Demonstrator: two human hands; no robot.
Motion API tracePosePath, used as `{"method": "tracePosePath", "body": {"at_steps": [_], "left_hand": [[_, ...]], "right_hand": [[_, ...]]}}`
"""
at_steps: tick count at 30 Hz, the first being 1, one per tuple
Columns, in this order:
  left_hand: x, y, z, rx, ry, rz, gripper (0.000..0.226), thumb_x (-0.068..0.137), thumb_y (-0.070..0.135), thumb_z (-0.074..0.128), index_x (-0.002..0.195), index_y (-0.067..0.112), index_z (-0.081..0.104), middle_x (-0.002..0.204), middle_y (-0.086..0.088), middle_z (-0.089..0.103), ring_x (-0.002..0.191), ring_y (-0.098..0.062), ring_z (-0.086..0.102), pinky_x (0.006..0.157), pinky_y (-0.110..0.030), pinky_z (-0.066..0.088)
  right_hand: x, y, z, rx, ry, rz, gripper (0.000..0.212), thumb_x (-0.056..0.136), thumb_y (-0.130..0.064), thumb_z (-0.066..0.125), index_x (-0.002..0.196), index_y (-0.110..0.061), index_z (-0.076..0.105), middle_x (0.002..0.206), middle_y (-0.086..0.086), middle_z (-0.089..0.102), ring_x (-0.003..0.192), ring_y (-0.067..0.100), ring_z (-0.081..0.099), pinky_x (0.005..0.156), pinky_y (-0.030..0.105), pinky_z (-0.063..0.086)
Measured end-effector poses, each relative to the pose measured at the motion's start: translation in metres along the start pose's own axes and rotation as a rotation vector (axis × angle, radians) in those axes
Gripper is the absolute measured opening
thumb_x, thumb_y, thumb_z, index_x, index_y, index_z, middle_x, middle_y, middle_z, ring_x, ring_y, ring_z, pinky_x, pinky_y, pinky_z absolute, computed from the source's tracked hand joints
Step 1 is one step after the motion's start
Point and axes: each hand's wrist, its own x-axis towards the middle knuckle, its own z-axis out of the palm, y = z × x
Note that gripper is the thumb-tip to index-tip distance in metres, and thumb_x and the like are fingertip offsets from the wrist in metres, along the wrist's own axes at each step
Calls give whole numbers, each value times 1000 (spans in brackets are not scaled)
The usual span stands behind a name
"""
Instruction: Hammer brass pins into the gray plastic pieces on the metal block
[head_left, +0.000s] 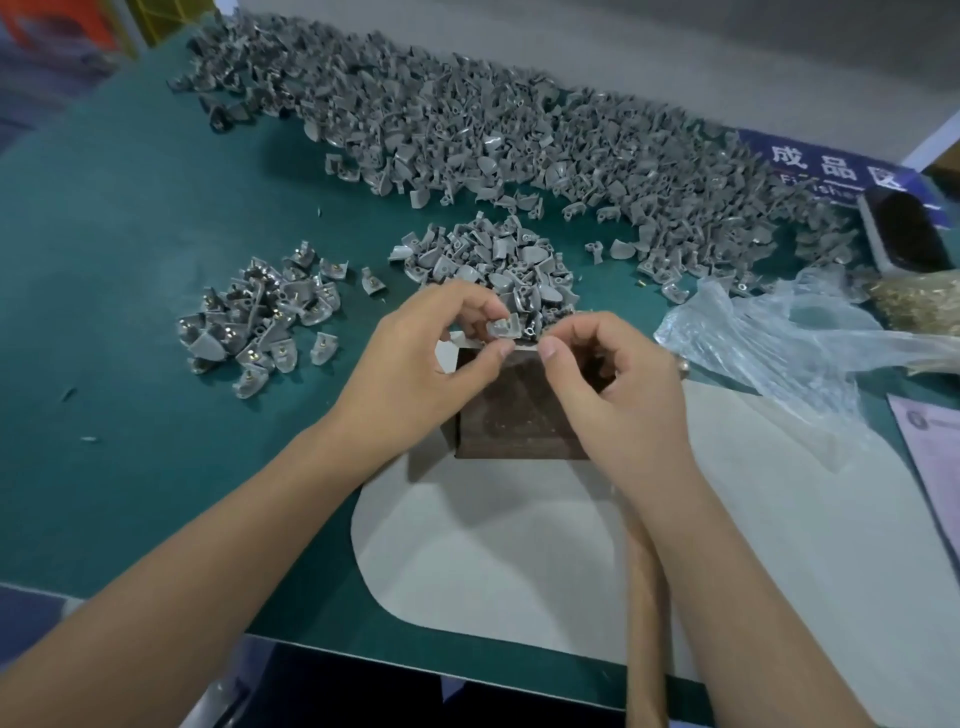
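Left hand (415, 358) grip: fingertips pinching one gray plastic piece (503, 328) just above the far edge of the metal block (519, 410). Right hand (608, 374) grip: fingers curled, thumb and forefinger pressed together beside the piece, probably on a brass pin, too small to confirm. Hammer handle (644, 613) lies under the right forearm, near side of block. Pinned pieces (260, 322) left of block, small unpinned heap (493, 260) behind it, all on the green counter (130, 234).
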Motion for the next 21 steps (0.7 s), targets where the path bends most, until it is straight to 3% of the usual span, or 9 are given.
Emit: {"method": "tracePosePath", "body": {"at_steps": [4,14,21], "left_hand": [[0,-2,0,3,-1,8,17,93,25,72,107,28,64,99,18,64,97,-7,62,82,-9,39],[0,1,0,-9,-22,26,12,94,33,70,98,26,62,95,15,64,92,-13,61,79,-21,45],[-1,3,0,2,4,27,14,93,29,68,103,31,59,100,23,63,93,1,58,79,-12,42]], "right_hand": [[1,0,-1,-10,14,-15,8,98,-17,70,93,-22,73,83,-18,69,82,3,65,72,8,41],[1,2,2,-6,29,2,8,98,-20,69,91,-20,73,79,-13,68,75,9,63,68,13,42],[1,2,1,11,20,25,9,98,-23,69,90,-22,71,77,-15,66,74,9,62,68,17,43]]}}
